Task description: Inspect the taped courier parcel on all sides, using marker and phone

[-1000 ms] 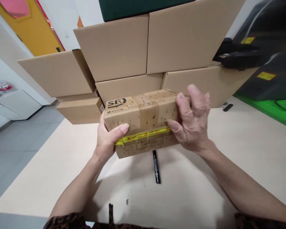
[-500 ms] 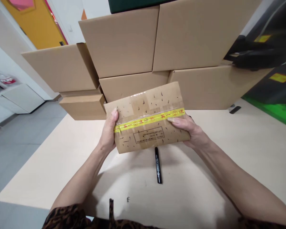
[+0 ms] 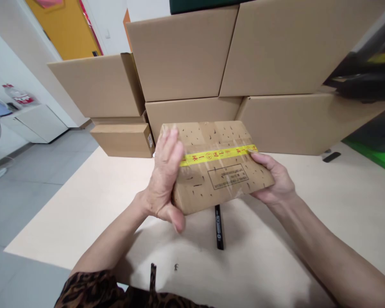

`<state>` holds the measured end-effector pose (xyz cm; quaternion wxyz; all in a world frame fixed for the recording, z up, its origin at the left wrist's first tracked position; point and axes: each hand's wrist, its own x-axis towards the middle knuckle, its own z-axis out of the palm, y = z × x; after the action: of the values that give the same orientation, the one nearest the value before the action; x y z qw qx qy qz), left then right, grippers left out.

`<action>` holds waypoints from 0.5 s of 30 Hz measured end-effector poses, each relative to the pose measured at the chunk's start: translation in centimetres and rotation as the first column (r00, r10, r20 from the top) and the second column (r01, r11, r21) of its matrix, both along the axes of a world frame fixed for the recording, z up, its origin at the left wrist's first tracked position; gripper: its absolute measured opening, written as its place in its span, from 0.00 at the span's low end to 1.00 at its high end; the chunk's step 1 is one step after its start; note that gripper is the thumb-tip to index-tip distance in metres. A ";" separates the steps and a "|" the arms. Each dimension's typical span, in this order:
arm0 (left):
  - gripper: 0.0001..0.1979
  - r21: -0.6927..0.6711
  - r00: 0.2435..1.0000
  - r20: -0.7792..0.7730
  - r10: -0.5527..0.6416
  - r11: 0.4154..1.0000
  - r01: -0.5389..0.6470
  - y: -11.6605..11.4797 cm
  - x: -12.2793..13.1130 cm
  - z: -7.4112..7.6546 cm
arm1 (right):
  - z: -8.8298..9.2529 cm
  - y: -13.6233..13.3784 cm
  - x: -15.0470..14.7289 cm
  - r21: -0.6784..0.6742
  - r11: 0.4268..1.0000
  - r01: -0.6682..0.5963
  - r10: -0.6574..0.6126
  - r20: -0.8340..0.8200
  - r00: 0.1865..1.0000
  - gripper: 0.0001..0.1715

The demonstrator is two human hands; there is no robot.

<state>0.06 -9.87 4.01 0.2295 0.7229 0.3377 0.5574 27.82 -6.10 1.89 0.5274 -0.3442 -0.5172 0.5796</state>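
A small brown cardboard box (image 3: pixel 205 188) with yellow printed tape, dark pen marks and a printed rectangle is raised and tilted over the pale table (image 3: pixel 122 252). My right hand (image 3: pixel 274 177) grips its right end, thumb on top near the end of the tape. At the box's left end, my left hand (image 3: pixel 167 179) is spread, its palm side against the edge, fingers pointing up and the thumb low and apart. Below the box, a black marker (image 3: pixel 218 229) lies on the table, its upper end hidden by the box.
Large cardboard boxes (image 3: pixel 182 60) are stacked along the back of the table. A smaller carton (image 3: pixel 122 139) sits at the back left. One dark object (image 3: pixel 332 157) lies at the back right, near black bags (image 3: pixel 365 81).
My left hand has gone from gripping the box's left end to spread fingers against it. The box has tipped flatter and shows more of its left side. The view has shifted slightly.
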 end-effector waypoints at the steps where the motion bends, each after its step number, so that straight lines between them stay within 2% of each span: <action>1: 0.62 0.064 0.996 -0.079 -0.033 0.997 0.038 0.2 -0.3 -0.2 | 0.0 0.1 0.2 -0.087 0.996 0.000 -0.006 -0.058 0.998 0.17; 2: 0.59 0.130 0.985 -0.161 -0.055 0.989 0.076 0.5 -0.5 -0.5 | -0.1 0.2 0.4 -0.165 0.986 0.001 -0.019 -0.107 0.994 0.18; 4: 0.52 0.202 0.965 -0.259 -0.048 0.974 0.103 1.0 -0.9 -0.9 | -0.1 0.3 0.6 -0.226 0.974 0.029 -0.060 -0.131 0.990 0.20; 7: 0.40 0.270 0.973 -0.229 -0.016 0.960 0.079 1.5 -0.8 -1.0 | 0.0 0.2 0.6 -0.239 0.969 0.058 -0.082 -0.093 0.992 0.19; 9: 0.36 0.301 0.980 -0.196 -0.014 0.951 0.074 1.3 -0.6 -0.8 | 0.1 0.0 0.3 -0.163 0.985 0.048 -0.058 -0.057 0.997 0.20; 12: 0.33 0.233 0.986 -0.167 0.013 0.972 0.027 0.9 -0.4 -0.4 | 0.3 -0.5 -0.3 0.007 1.000 0.001 -0.001 -0.011 1.000 0.30; 15: 0.31 0.066 0.999 -0.036 0.026 0.998 -0.024 0.8 -0.1 -0.4 | 0.2 -0.9 -0.4 0.083 0.997 0.010 -0.009 -0.022 1.000 0.39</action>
<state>0.01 -9.11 3.63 0.1924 0.7360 0.3326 0.5574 27.39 -6.96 2.14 0.5495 -0.3182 -0.5333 0.5590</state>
